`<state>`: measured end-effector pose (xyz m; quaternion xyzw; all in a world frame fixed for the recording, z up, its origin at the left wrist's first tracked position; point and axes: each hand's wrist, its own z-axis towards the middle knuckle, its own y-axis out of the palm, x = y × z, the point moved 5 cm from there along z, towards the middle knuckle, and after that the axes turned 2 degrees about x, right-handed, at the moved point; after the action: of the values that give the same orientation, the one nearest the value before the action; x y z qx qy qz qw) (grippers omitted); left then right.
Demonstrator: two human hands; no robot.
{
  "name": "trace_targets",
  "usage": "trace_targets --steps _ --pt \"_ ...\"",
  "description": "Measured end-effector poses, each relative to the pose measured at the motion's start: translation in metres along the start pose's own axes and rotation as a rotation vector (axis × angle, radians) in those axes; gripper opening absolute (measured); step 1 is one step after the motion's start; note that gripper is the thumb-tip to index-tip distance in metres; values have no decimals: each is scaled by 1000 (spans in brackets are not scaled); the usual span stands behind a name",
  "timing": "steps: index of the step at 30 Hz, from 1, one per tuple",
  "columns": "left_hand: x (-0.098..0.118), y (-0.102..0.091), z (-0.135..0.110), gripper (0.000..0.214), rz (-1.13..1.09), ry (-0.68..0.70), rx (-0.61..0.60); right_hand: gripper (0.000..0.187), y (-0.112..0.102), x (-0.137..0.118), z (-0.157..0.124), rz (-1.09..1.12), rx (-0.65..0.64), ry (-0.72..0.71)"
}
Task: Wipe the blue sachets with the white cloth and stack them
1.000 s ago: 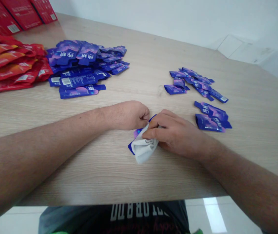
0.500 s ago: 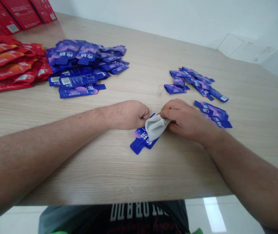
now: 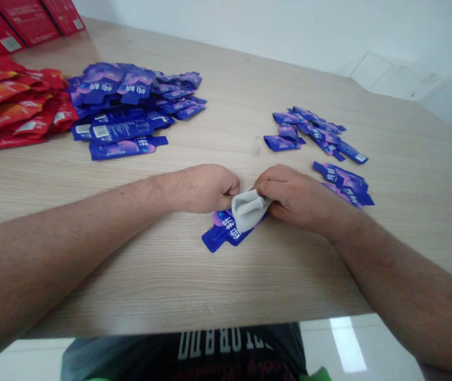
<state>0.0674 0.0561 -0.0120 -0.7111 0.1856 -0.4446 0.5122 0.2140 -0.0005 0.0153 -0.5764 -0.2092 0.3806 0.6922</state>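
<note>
A blue sachet (image 3: 223, 236) lies flat on the tabletop (image 3: 289, 280), mid-view, with a white cloth (image 3: 247, 210) bunched on its upper end. The right hand (image 3: 297, 198) pinches the cloth from 3 o'clock; the left hand (image 3: 204, 189), curled closed, sits just beside it at 10 o'clock, any hold hidden. A heap of blue sachets (image 3: 130, 100) lies at 10 o'clock, red packets (image 3: 7, 100) beyond it, and loose blue sachets (image 3: 313, 132) at 2 o'clock.

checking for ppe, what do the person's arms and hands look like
The left hand and right hand are bare: no gloves, rings or watch show. The forearms are hairy, without sleeves. A dark T-shirt with white lettering shows below.
</note>
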Motion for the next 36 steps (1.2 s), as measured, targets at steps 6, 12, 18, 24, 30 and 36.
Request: trace_targets --steps 6,12,18,24,30,36 --pt "-1 1 2 16 2 -21 -5 24 0 -27 0 32 -61 -110" --pt "-3 -1 2 15 24 -26 17 14 -5 -14 -5 -40 -132 34" --pt "-2 0 2 15 24 -16 15 22 0 -27 -8 49 -258 -48" --pt "-4 1 3 15 14 -24 16 20 -2 -22 -6 2 -214 -13" --pt "-6 2 4 16 10 -83 15 16 0 -19 -4 -1 -140 55" --pt "-2 0 3 18 14 -63 28 25 7 -33 -1 9 -87 -96"
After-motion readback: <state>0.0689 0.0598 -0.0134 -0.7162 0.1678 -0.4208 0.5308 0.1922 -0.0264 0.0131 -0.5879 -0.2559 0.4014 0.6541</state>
